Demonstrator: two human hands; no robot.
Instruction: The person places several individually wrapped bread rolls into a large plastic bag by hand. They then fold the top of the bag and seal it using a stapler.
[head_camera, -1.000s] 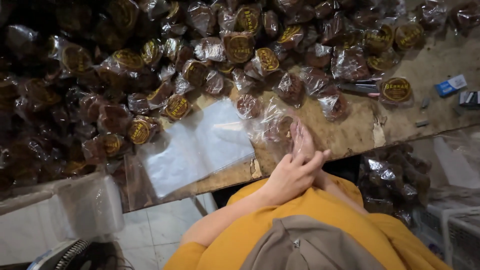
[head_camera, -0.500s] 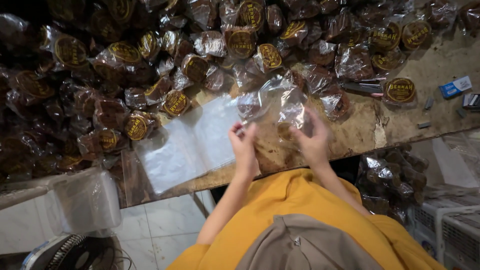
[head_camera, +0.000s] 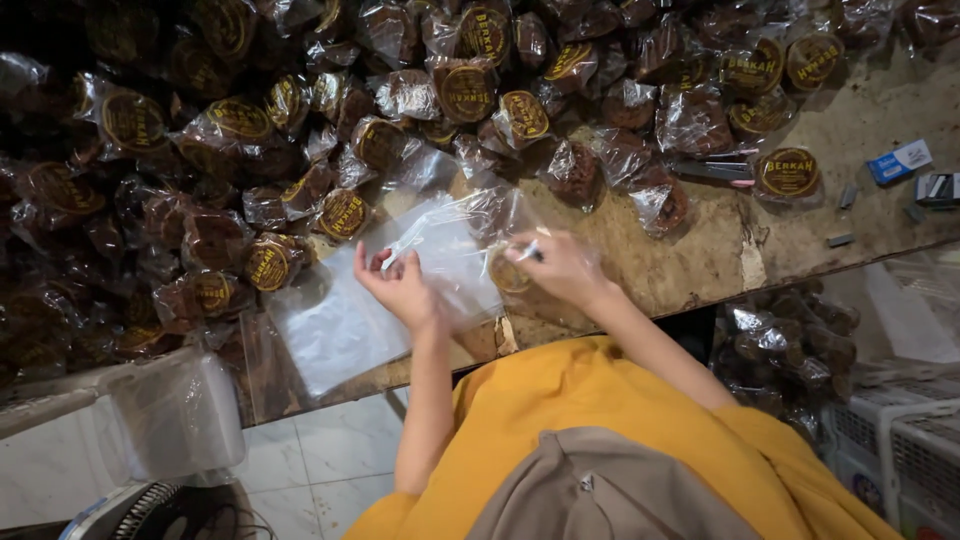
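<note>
My left hand pinches one end of a clear plastic bag, stretched out above a stack of flat clear bags on the worn wooden table. My right hand grips the bag's other end, with a round brown-and-gold label just under its fingers. A big heap of wrapped dark brown cakes, many with round gold labels, covers the table beyond both hands.
A small blue box and stapler parts lie at the table's right end. More wrapped cakes sit in a bag below the table's right edge. A white plastic container stands at lower left, white crates at lower right.
My hands were pressed together near my lap, then rose to the table. They have now spread apart to the left, pulling the clear bag taut between them.
</note>
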